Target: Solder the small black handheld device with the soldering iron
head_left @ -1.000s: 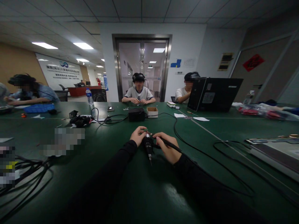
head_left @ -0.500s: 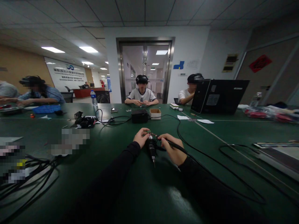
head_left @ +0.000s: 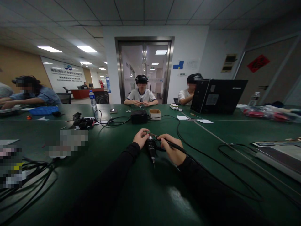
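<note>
Both my hands meet at the middle of the green table [head_left: 145, 194]. My left hand [head_left: 140, 138] is closed in a pinch on a small part at the top of a black cylindrical connector [head_left: 151, 150] with a metal tip pointing toward me. My right hand [head_left: 171, 148] is closed on a thin black pen-like tool [head_left: 173, 145], its tip touching the top of the connector. A black cable [head_left: 199, 153] runs from the tool off to the right. What the small part is, I cannot make out.
A black box [head_left: 139, 116] and a small cardboard box [head_left: 155, 113] stand beyond my hands. Cables lie at the left [head_left: 30, 175]. A water bottle [head_left: 93, 100], an open laptop [head_left: 217, 95] and flat panels [head_left: 277, 153] are about. Other people sit across and at left.
My hands keep their hold on the connector and tool. The view has shifted slightly; nothing else has visibly moved.
</note>
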Motion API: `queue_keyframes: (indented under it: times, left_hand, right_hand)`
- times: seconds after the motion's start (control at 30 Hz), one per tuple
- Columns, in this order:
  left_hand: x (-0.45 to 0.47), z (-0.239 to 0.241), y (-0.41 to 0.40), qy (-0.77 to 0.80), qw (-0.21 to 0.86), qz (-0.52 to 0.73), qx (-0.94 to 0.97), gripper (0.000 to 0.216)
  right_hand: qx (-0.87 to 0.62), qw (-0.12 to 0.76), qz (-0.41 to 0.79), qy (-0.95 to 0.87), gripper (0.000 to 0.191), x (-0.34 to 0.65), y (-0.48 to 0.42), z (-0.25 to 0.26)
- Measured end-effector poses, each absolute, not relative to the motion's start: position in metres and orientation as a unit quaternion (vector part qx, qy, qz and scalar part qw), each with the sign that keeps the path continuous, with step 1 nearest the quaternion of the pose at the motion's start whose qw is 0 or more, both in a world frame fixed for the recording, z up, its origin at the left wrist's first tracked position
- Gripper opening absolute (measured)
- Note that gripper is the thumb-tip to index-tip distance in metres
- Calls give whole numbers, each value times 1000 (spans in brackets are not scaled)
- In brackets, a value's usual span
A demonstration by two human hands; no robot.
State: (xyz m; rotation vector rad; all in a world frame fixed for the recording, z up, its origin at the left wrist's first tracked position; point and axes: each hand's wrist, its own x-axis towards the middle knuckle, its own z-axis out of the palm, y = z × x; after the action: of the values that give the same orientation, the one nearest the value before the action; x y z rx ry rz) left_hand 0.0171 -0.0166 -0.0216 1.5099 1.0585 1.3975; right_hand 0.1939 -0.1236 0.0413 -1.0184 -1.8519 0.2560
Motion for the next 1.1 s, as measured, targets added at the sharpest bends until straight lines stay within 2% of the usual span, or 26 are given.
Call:
queue_keyframes:
  times: [1.1]
  left_hand:
    - [17, -22, -16, 409, 403, 555, 601, 24]
  right_hand:
    - [-410, 486, 104, -765, 23, 192, -127, 43]
